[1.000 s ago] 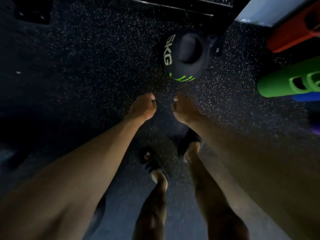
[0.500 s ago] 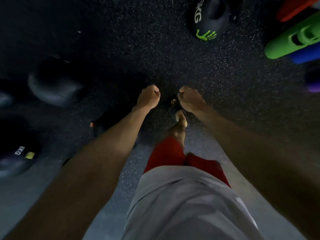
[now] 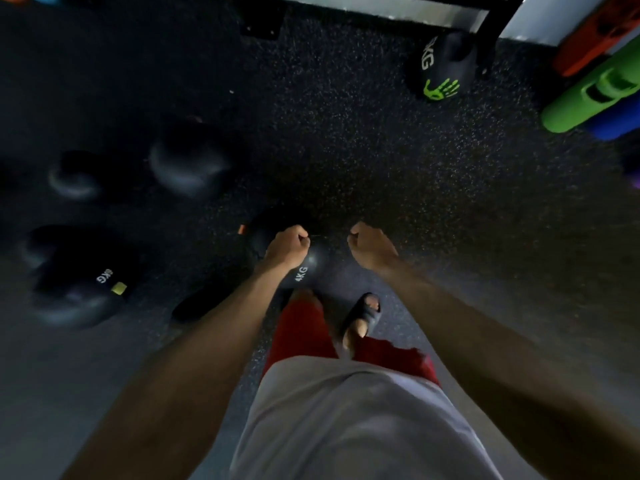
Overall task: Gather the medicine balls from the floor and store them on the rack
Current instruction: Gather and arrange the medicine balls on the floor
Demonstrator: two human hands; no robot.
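Observation:
Several black medicine balls lie on the dark speckled floor. A 4KG ball [image 3: 309, 267] sits right in front of my feet, partly hidden under my left hand [image 3: 287, 249], which hovers over it with fingers curled and holds nothing. My right hand [image 3: 371, 245] is curled too, empty, just right of that ball. A ball with a yellow patch [image 3: 79, 278] lies at the left, with two blurred balls [image 3: 188, 164] [image 3: 74, 178] behind it. Another ball with a green handprint [image 3: 445, 65] rests at the foot of the rack [image 3: 381, 12] at the top.
Green [image 3: 588, 98], red [image 3: 595, 36] and blue [image 3: 616, 123] rolls lie stacked at the right edge. A black rack foot plate [image 3: 259, 27] is bolted at top centre. A dark low shape [image 3: 197, 306] lies left of my legs. Bare floor stretches ahead on the right.
The view has swung left and back from the green-handprint ball. The left-hand balls and the 4KG ball came into view. Both hands stay curled and empty.

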